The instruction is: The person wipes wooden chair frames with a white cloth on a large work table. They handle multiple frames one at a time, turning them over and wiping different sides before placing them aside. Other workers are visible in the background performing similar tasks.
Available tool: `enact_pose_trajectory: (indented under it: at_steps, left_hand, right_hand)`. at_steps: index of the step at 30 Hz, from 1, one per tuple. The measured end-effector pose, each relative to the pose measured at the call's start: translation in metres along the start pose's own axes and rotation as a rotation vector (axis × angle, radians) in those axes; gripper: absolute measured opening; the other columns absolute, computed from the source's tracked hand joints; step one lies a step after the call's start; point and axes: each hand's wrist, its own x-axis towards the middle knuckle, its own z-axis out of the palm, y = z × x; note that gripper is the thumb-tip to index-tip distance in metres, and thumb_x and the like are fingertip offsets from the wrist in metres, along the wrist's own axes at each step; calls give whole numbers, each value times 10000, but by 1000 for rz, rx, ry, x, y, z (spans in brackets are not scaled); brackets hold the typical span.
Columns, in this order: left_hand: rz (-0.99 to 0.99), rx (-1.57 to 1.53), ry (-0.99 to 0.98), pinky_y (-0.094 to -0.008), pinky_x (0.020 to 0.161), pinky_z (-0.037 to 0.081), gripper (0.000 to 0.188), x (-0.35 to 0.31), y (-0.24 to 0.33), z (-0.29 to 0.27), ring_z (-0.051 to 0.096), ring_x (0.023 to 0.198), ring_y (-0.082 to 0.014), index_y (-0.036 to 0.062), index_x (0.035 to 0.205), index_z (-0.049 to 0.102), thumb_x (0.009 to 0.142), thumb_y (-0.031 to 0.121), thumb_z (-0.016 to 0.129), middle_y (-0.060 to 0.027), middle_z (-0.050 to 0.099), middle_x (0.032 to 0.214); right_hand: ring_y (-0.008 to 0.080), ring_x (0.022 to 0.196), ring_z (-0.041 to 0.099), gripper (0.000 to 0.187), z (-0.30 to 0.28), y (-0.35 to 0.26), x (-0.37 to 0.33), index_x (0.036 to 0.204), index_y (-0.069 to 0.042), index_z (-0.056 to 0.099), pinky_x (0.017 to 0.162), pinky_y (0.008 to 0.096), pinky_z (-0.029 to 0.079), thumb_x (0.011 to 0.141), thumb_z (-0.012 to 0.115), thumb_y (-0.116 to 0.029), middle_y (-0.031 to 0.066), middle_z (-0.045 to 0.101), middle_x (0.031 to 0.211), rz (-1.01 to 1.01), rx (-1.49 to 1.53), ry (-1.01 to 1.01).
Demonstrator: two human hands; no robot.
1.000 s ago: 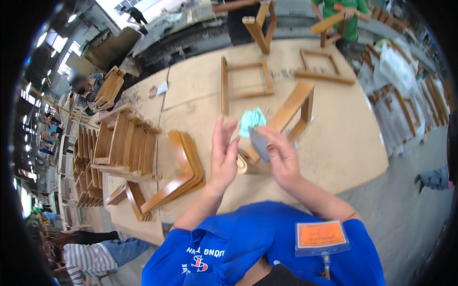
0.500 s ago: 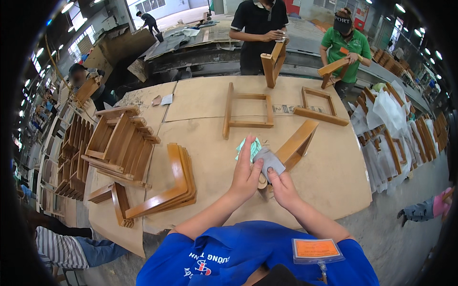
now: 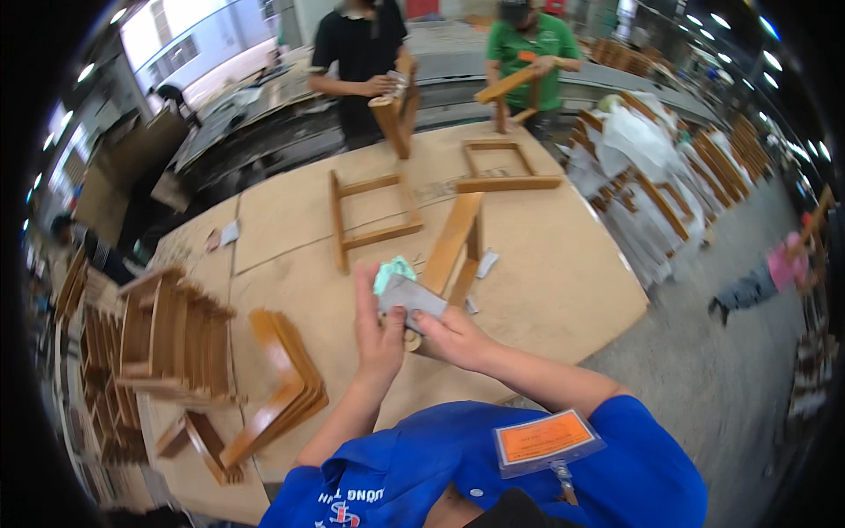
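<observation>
Both thumbs press on a small grey sheet of sandpaper [image 3: 412, 297] over the table. My left hand [image 3: 380, 339] has its fingers pointing up, with the thumb against the sheet's lower left part. My right hand [image 3: 451, 336] pinches the sheet's lower right side. Just beyond the sheet is a crumpled mint-green cloth [image 3: 393, 273]; whether it touches my fingers is hard to tell. A varnished wooden frame [image 3: 454, 236] stands on edge right behind my hands, its near end partly hidden by them. Beside it lies a loose grey scrap [image 3: 487, 263].
Wooden frames [image 3: 378, 238] lie across the cardboard-covered table [image 3: 546, 290]. Stacked L-shaped pieces [image 3: 286, 378] and a pile of frames [image 3: 172, 339] are at left. Two people [image 3: 361, 70] handle frames at the far edge. Wrapped frames [image 3: 638, 167] stand right.
The view has turned, so the table and its things sit farther left. Both hands still hold the sandpaper, and it now lies flatter. Grey scraps beside the standing frame have come into sight.
</observation>
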Motion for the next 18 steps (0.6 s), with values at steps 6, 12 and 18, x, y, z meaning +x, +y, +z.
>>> enact_pose_trajectory:
  at_steps: [6,12,18]
  left_hand:
    - [42,69,53,-399,1127,211,562,-7,-13,-4,285,1383,-306,-4,1442,272,976,247,462,-185,350,1458]
    - [76,168,99,-397,1085,278,595,-2,-3,-14,381,1299,-369,-35,1432,269,962,246,503,-247,405,1390]
    - [77,96,170,-392,1005,378,559,-4,-1,-18,500,1190,-369,-52,1404,311,970,260,475,-247,533,1254]
  right_hand:
    - [224,1190,499,424,-3,0,-8,1322,33,447,1012,345,375,998,389,-233,137,534,1279,94,-158,-38]
    - [214,1190,499,425,-1,9,2,1339,58,398,988,331,405,1011,401,-211,156,490,1315,183,67,-23]
    - [218,1212,485,452,-3,14,7,1380,45,340,1010,353,403,1017,391,-219,157,455,1349,187,141,-61]
